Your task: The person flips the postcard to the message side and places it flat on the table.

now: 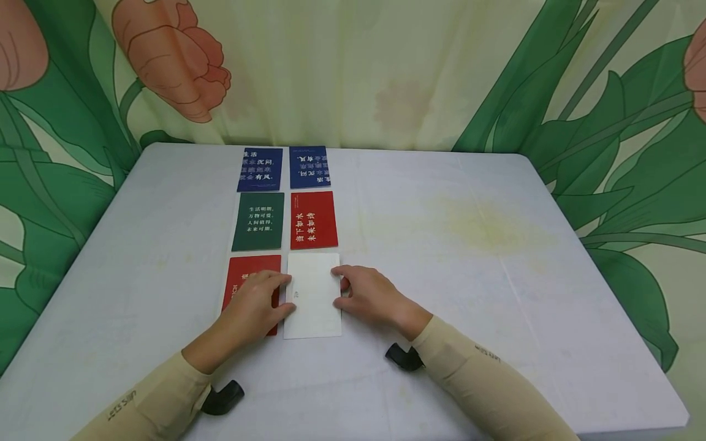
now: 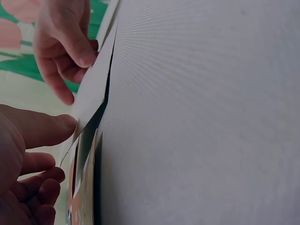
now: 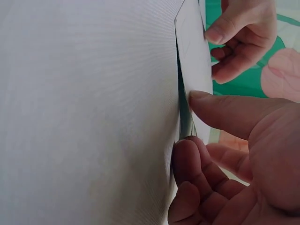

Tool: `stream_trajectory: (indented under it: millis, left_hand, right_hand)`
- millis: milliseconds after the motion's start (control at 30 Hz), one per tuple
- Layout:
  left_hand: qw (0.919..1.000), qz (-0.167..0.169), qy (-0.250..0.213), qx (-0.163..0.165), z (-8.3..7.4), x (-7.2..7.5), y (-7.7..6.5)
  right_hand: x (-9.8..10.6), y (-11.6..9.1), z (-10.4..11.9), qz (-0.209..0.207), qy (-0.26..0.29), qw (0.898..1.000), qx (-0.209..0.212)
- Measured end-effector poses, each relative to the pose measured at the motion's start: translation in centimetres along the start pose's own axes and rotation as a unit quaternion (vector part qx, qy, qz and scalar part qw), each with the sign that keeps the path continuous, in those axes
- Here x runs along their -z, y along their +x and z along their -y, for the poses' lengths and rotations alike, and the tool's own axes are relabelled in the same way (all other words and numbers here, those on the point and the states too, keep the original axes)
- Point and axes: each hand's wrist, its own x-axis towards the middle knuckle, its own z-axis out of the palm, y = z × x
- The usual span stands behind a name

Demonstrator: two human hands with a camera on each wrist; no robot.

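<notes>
A rectangular white card (image 1: 313, 306), with tiny print near its left edge, lies at the front of the right column of cards. My left hand (image 1: 254, 306) holds its left edge with thumb and fingers, partly covering a red card (image 1: 242, 265) beside it. On the opposite edge, my right hand (image 1: 375, 299) grips the white card with thumb and index finger. Seen in the left wrist view, the white card (image 2: 96, 89) is tilted, with a dark gap beneath its near edge. The right wrist view shows my right thumb (image 3: 225, 110) against that card's edge.
Behind the white card lies a red card (image 1: 322, 220) with white lettering. A green card (image 1: 258, 222) is to its left, and two blue cards (image 1: 260, 169) lie at the back. The white-covered table (image 1: 469, 275) extends to both sides, before a floral curtain (image 1: 342, 67).
</notes>
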Motion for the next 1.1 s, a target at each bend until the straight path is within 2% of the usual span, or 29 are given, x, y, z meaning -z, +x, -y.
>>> stream_trajectory:
  millis: [133, 300, 467, 933, 1100]
  left_hand:
    - [0.9999, 0.005, 0.011, 0.001, -0.1, 0.1, -0.1]
    - [0.9991, 0.021, 0.033, -0.014, 0.2, 0.0, 0.1]
    - [0.9981, 0.011, 0.048, -0.037, 0.6, -0.2, 0.2]
    - [0.998, 0.032, 0.039, -0.038, 1.0, 0.0, 0.4]
    - [0.9983, 0.035, 0.022, -0.042, 0.9, 0.6, 0.8]
  right_hand:
    - [-0.1, 0.2, -0.1, 0.009, 0.001, 1.0, 0.0]
    - [0.0, 0.3, -0.2, 0.01, -0.007, 1.0, 0.009]
    - [-0.1, 0.3, -0.2, 0.001, -0.022, 1.0, 0.021]
    - [0.1, 0.3, -0.1, 0.014, -0.023, 1.0, 0.016]
    - [1.1, 0.2, 0.5, 0.01, -0.027, 1.0, 0.008]
